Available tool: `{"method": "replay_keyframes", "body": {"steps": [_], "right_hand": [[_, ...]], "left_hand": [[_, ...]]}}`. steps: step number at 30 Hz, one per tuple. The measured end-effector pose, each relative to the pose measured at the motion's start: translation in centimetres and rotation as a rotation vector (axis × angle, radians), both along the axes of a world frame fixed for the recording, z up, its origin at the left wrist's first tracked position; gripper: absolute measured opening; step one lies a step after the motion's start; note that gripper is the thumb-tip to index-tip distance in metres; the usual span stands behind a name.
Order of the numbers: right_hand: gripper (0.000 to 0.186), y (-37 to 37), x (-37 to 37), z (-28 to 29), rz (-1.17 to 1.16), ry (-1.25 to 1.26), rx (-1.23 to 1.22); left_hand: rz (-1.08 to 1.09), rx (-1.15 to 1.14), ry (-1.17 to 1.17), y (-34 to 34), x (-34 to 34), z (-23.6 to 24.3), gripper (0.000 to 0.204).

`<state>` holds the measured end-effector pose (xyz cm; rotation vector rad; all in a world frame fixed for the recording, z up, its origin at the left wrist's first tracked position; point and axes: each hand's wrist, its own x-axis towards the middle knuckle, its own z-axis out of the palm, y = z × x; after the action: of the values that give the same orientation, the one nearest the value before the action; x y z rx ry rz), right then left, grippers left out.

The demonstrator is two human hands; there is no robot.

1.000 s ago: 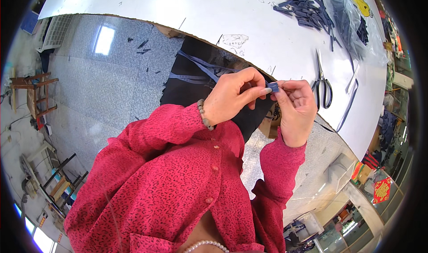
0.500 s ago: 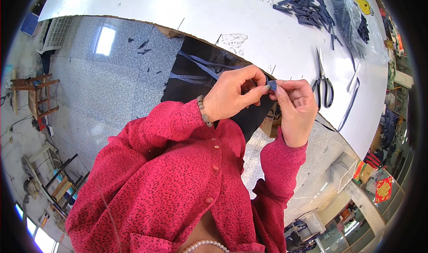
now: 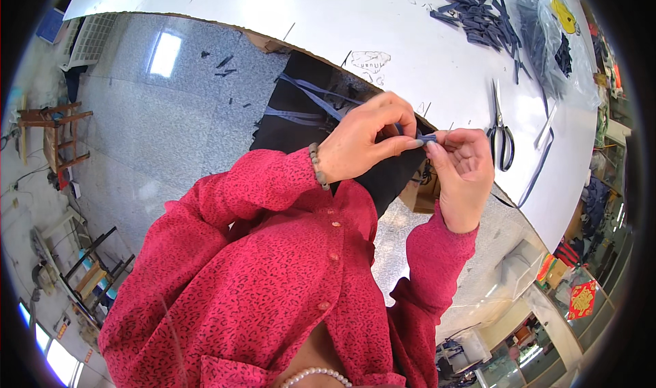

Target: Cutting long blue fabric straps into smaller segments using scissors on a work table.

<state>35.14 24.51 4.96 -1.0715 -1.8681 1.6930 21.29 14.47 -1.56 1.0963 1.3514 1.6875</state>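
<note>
My left hand (image 3: 369, 136), with a beaded bracelet at its wrist, pinches a narrow blue fabric strip (image 3: 428, 139) between thumb and forefinger. Just to its right, my right hand (image 3: 465, 173) pinches the strip's end, its other fingers curled in. The two sets of fingertips almost meet, so only a short piece of cloth shows between them. Lengths of the same blue strip (image 3: 295, 117) trail over the black cloth (image 3: 277, 135) on my lap. Past my right hand, black-handled scissors (image 3: 501, 132) lie on the white table (image 3: 424, 53), blades pointing away.
At the far right of the table are a pile of short dark-blue strips (image 3: 482, 19) and a clear plastic bag (image 3: 540, 33). A long dark strip (image 3: 536, 169) runs down the table's right side. Scraps dot the floor (image 3: 198, 108); a wooden stool (image 3: 61, 135) stands left.
Both hands have shifted slightly to the right. The piece of strip between my fingertips, earlier bunched and wider, now looks narrower and flatter. My grip continues with both hands.
</note>
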Motion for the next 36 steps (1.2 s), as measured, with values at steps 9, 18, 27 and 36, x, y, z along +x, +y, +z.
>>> {"method": "replay_keyframes", "body": {"steps": [9, 18, 27, 36], "right_hand": [[0.026, 0.2, -0.4, 2.9, 0.050, 0.019, 0.134], [0.023, 0.0, -1.7, 4.5, -0.003, 0.034, 0.357], [0.018, -0.5, -1.6, 3.9, 0.013, -0.056, 0.463], [0.018, 0.4, -0.8, 1.4, -0.102, 0.068, 0.174]], "left_hand": [[-0.228, -0.140, -0.583, -0.2, -0.4, 1.5, 0.008], [-0.015, 0.008, 0.249, 0.1, -0.3, 3.1, 0.030], [-0.100, -0.203, -0.028, 0.2, 0.6, 2.9, 0.016], [0.071, -0.142, 0.510, 0.1, -0.7, 1.6, 0.017]]}}
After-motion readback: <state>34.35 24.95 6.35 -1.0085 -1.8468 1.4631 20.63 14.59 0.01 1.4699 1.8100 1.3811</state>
